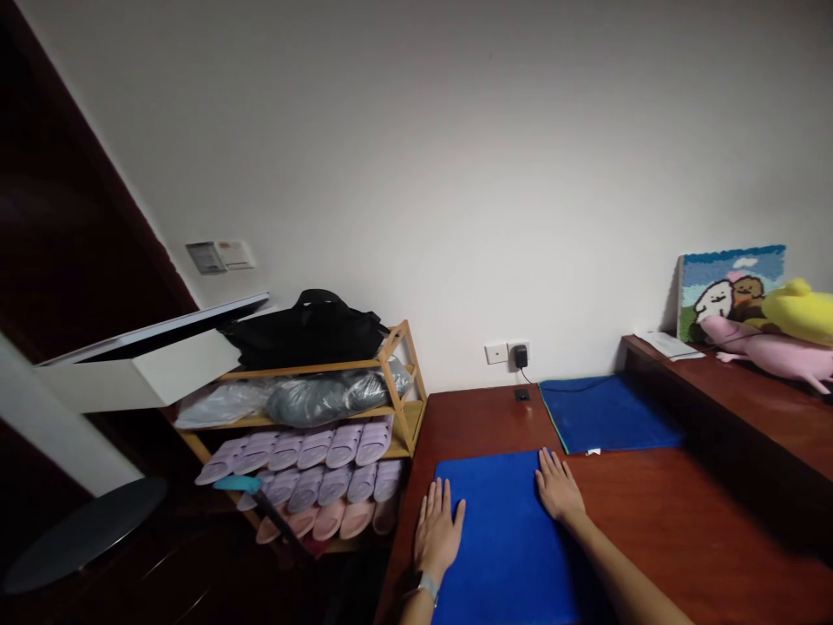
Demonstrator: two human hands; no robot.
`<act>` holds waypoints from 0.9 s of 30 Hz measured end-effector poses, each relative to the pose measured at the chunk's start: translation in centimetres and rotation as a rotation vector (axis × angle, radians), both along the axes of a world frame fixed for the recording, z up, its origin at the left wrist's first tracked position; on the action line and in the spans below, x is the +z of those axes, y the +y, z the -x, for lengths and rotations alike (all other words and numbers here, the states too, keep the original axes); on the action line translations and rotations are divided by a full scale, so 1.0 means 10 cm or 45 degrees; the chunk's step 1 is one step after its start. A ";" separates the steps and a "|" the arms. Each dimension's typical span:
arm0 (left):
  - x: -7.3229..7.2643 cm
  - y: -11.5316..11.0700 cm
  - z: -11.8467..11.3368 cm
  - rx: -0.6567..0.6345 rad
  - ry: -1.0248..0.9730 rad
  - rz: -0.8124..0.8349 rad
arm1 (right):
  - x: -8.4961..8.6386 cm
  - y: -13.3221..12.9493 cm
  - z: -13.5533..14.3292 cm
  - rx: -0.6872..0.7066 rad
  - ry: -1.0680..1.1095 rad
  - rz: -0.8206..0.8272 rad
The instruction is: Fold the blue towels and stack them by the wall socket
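Note:
A bright blue cloth (504, 538) is spread flat on the reddish-brown wooden tabletop (703, 512). My left hand (438, 536) lies flat along the cloth's left edge, fingers stretched out, a watch on the wrist. At the cloth's upper right edge my right hand (558, 488) rests palm down with its fingers spread. Neither hand grips anything. Beyond the right hand, a second, darker blue cloth (608, 415) with a green edge and a small white tag lies on the table near the wall.
Left of the table stands a wooden rack (403, 395) with several slippers (325, 443), a black bag (312, 334) and a white box (188, 365). A black plug (521, 354) sits in the wall. A pink plush toy (774, 347) and yellow plush toy (800, 311) occupy the raised ledge.

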State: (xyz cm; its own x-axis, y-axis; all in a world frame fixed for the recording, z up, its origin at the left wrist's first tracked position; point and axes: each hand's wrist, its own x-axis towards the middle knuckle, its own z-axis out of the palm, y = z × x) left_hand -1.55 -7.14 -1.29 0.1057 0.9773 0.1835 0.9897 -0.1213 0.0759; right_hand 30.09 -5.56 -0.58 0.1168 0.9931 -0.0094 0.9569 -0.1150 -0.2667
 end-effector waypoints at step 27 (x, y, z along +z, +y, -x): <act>0.13 0.46 -1.96 -0.552 -0.165 0.177 | -0.04 -0.02 -0.07 0.028 0.005 -0.045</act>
